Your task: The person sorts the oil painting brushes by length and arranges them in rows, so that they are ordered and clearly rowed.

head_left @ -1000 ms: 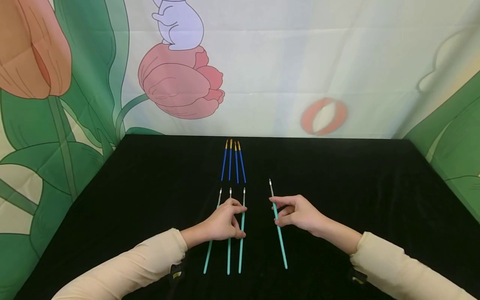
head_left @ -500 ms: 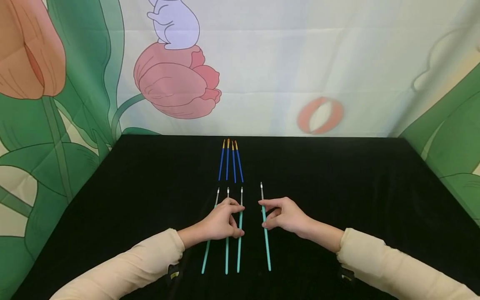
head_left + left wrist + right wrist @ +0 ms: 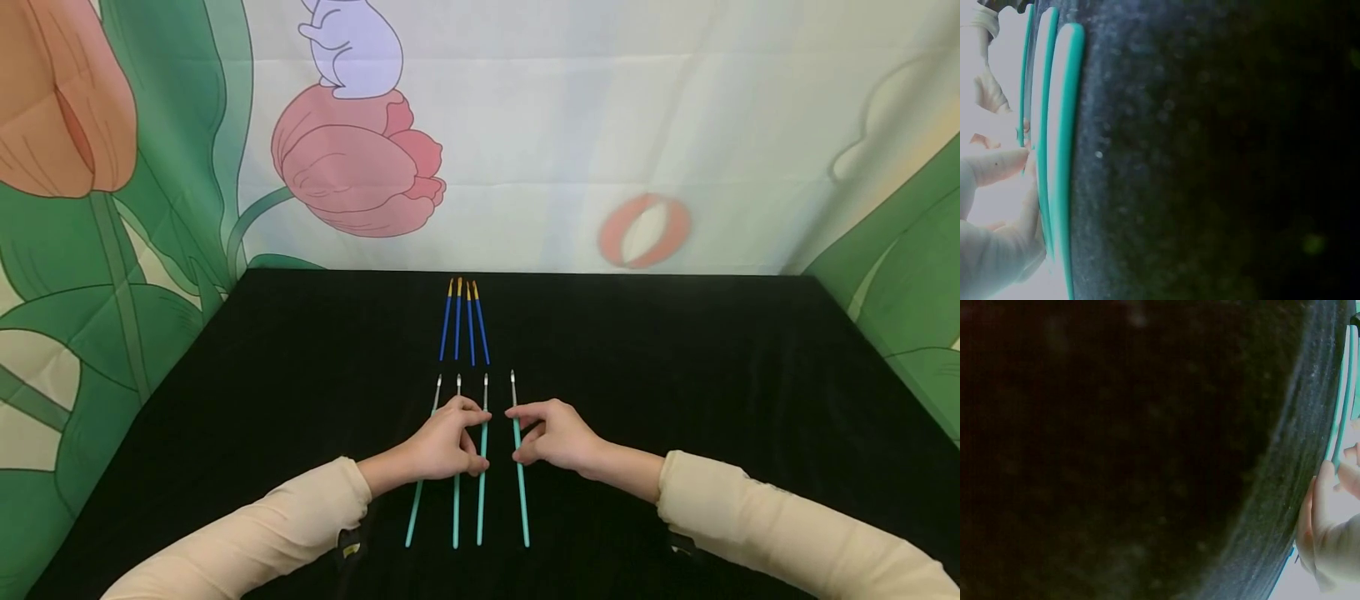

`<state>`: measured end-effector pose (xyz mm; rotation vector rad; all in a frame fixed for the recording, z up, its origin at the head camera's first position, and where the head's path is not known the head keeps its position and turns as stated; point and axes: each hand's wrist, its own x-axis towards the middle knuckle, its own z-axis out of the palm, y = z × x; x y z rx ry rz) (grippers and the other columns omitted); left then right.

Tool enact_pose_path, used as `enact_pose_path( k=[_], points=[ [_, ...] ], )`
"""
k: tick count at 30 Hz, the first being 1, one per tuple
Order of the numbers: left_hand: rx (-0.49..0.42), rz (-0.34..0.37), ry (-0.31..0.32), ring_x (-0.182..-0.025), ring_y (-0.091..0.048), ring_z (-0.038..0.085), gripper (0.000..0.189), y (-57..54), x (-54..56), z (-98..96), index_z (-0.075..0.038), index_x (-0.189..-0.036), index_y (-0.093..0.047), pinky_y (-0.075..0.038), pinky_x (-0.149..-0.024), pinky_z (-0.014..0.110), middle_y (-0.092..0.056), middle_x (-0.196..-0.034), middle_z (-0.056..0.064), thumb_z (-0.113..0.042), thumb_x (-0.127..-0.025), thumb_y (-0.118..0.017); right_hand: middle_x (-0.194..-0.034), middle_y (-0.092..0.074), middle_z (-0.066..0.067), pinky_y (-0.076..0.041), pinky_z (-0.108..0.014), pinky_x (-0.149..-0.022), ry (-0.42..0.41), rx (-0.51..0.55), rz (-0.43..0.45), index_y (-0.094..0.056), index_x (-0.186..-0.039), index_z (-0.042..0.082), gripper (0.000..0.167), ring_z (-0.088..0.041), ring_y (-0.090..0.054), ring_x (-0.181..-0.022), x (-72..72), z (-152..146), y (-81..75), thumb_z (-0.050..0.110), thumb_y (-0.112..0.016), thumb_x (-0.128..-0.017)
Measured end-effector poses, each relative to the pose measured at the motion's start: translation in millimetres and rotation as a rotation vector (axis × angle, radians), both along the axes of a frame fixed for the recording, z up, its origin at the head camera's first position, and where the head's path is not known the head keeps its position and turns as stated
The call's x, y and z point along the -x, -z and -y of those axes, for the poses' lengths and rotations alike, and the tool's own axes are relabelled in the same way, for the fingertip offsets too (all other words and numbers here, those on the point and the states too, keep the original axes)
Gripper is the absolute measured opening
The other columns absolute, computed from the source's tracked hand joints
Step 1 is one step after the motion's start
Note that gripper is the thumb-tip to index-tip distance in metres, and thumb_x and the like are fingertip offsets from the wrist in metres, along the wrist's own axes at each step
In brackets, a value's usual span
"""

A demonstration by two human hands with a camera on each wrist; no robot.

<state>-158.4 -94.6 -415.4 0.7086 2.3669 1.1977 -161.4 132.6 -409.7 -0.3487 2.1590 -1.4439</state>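
My right hand (image 3: 561, 435) pinches a teal paintbrush (image 3: 523, 508) along its upper handle, the silver-ferruled tip pointing away from me. Just to its left, my left hand (image 3: 444, 442) has thumb and index finger on another teal paintbrush (image 3: 482, 508). Two more teal paintbrushes, a middle one (image 3: 456, 521) and a slanted leftmost one (image 3: 413, 517), pass under the left hand, which hides their middles. All point the same way, side by side. The left wrist view shows teal handles (image 3: 1066, 125) beside that hand; in the right wrist view, the right hand (image 3: 1335, 537) sits at the edge.
Several blue paintbrushes (image 3: 457, 329) with yellow ferrules lie in a row beyond the teal ones, on the black tablecloth (image 3: 675, 358). A printed curtain (image 3: 540, 150) with flowers hangs behind the table's far edge.
My right hand has brought its teal paintbrush leftward, close to the other teal ones, and the brush stands straighter now. The left hand has stayed in place.
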Motion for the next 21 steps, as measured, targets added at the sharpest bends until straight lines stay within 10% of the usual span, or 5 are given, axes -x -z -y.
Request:
enact_pose_path(
  k=[12, 17, 21],
  points=[
    [-0.021, 0.046, -0.038, -0.108, -0.066, 0.025, 0.062, 0.3, -0.3, 0.7, 0.022, -0.143, -0.050, -0.052, -0.083, 0.025, -0.047, -0.138, 0.025, 0.003, -0.090, -0.077, -0.081, -0.075, -0.007, -0.062, -0.035, -0.078, -0.056, 0.008, -0.020, -0.064, -0.106, -0.008, 0.015, -0.023, -0.076, -0.081, 3.9, 2.7, -0.3, -0.011, -0.069, -0.092],
    [-0.122, 0.117, -0.030, -0.080, -0.075, 0.021, 0.059, -4.2, 0.7, 4.5, 0.022, -0.145, -0.047, -0.056, -0.070, 0.022, -0.048, -0.136, 0.026, 0.006, -0.094, -0.072, -0.098, -0.073, -0.017, -0.062, -0.038, -0.081, -0.035, 0.019, 0.015, -0.062, -0.116, -0.011, 0.025, -0.028, -0.076, -0.087, 3.4, -4.1, -3.2, -0.009, -0.070, -0.092],
    [-0.163, 0.017, -0.028, -0.083, -0.074, 0.024, 0.054, -10.4, -0.1, 16.4, 0.020, -0.144, -0.049, -0.060, -0.070, 0.028, -0.055, -0.129, 0.029, 0.001, -0.099, -0.069, -0.123, -0.062, -0.021, -0.062, -0.038, -0.083, -0.056, -0.011, -0.037, -0.058, -0.134, -0.011, 0.044, -0.025, -0.073, -0.095, 10.2, -23.7, 2.5, 0.004, -0.073, -0.096]
  ],
)
